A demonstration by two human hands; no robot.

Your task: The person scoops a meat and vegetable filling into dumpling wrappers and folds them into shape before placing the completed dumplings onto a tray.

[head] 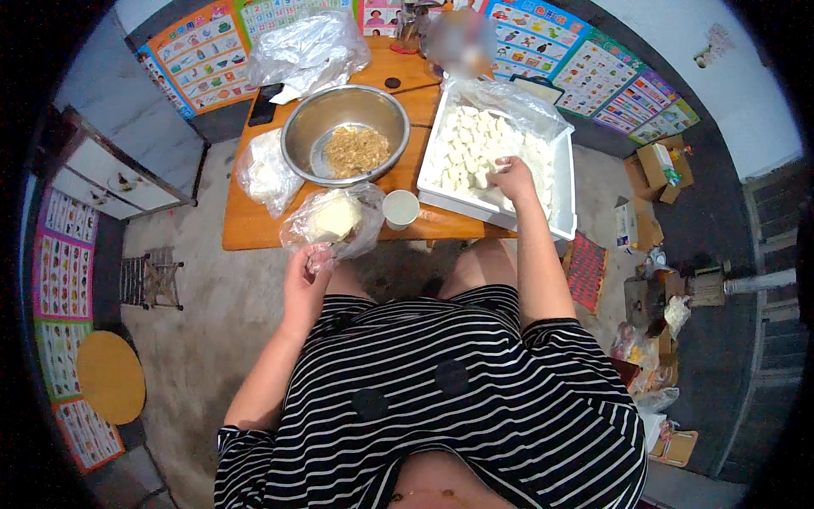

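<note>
My left hand (309,277) pinches the near edge of a clear plastic bag (365,219), which lies around a pale lump of dough (336,216) at the table's front edge. Over the white plastic tray (566,197) on the right, my right hand (514,178) reaches in with bent fingers. Its fingertips are among small white dumplings (467,149) standing in close rows; whether they hold one is too small to tell. Between the hands is a pale cup (400,210). Behind the dough sits a steel bowl (289,143) with brown, crumbly filling (357,151) inside.
Another plastic bag with pale contents (267,178) lies left of the bowl, near a dark phone (264,105). Crumpled plastic (311,51) covers the table's back left. A plastic sheet (509,102) drapes over the tray's far end. The wooden table (254,232) ends just before my knees.
</note>
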